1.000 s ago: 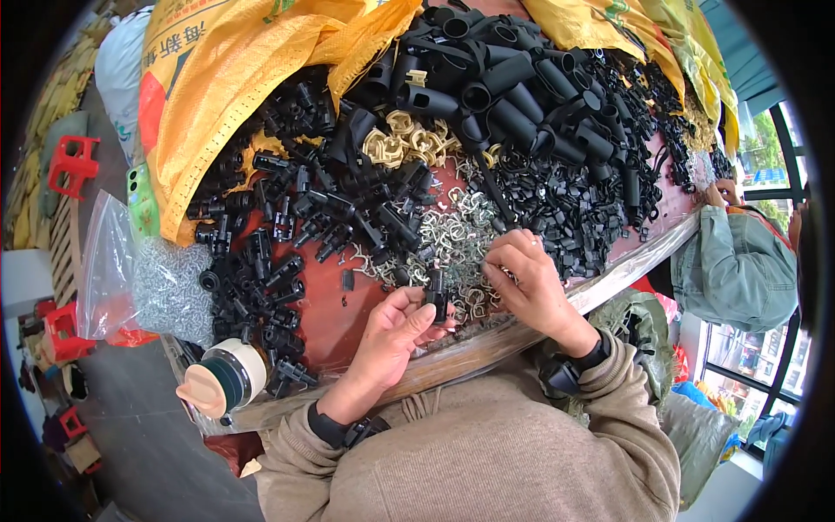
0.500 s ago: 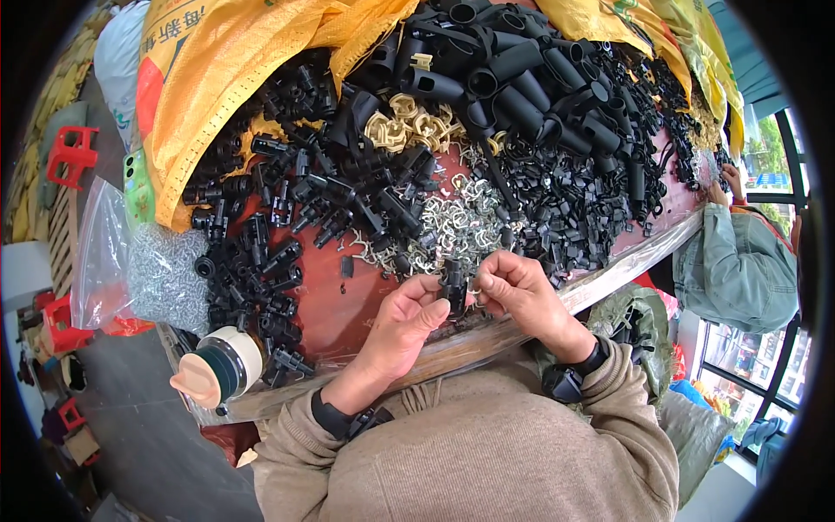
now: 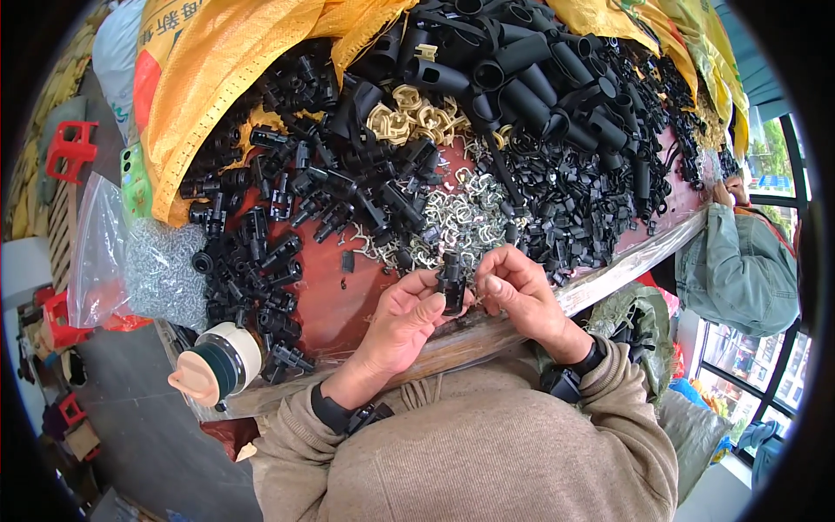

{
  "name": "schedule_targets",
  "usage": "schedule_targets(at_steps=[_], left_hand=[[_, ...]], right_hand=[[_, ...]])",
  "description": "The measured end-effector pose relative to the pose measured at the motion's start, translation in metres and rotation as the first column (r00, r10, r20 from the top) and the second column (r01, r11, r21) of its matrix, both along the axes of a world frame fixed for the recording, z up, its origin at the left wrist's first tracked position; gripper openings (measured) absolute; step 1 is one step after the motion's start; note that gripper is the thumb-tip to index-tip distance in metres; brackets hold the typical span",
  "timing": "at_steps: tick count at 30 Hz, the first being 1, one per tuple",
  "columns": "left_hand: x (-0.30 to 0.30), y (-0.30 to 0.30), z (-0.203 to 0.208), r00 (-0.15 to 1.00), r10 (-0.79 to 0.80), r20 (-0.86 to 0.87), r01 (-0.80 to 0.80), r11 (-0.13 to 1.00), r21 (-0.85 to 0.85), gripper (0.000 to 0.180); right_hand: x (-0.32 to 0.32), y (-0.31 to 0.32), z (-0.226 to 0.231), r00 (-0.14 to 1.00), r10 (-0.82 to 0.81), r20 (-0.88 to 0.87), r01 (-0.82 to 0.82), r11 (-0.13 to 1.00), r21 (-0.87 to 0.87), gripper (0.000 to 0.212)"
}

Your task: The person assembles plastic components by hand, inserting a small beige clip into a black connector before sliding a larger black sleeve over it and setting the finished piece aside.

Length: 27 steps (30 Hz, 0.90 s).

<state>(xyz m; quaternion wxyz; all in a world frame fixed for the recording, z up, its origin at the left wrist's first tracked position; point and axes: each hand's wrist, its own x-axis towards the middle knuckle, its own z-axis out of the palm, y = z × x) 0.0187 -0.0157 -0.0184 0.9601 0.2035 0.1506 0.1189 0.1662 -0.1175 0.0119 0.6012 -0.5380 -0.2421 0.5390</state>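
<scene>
Head view, black plastic fitting (image 3: 451,280) pinched between left hand (image 3: 402,317) and right hand (image 3: 519,291), above table edge (image 3: 452,335)

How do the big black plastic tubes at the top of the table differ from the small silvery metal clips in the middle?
The big black plastic tubes are dark, matte and chunky; the small silvery metal clips are pale, shiny and thin. The tubes are hollow cylinders with open round ends, while the clips are bent wire-like loops. The tubes lie far from the hands; the clips lie just beyond them. Both lie in loose heaps on the reddish table.
</scene>
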Motion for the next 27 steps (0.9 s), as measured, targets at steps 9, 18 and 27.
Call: schedule_targets(at_steps=[9,18,27], left_hand=[[0.001,0.001,0.006,1.000,-0.031,-0.002,0.030,0.995,-0.092,0.023],[-0.001,0.000,0.003,0.989,-0.112,-0.099,0.102,0.990,-0.098,0.026],[-0.002,-0.003,-0.002,0.968,-0.114,-0.224,0.103,0.993,-0.057,0.030]], right_hand=[[0.000,-0.004,0.001,0.855,0.103,0.508,-0.104,0.994,-0.026,0.013],[-0.003,0.005,0.011,0.640,-0.015,0.768,-0.134,0.982,0.131,0.010],[-0.006,0.004,0.011,0.419,-0.028,0.907,-0.203,0.971,0.123,0.013]])
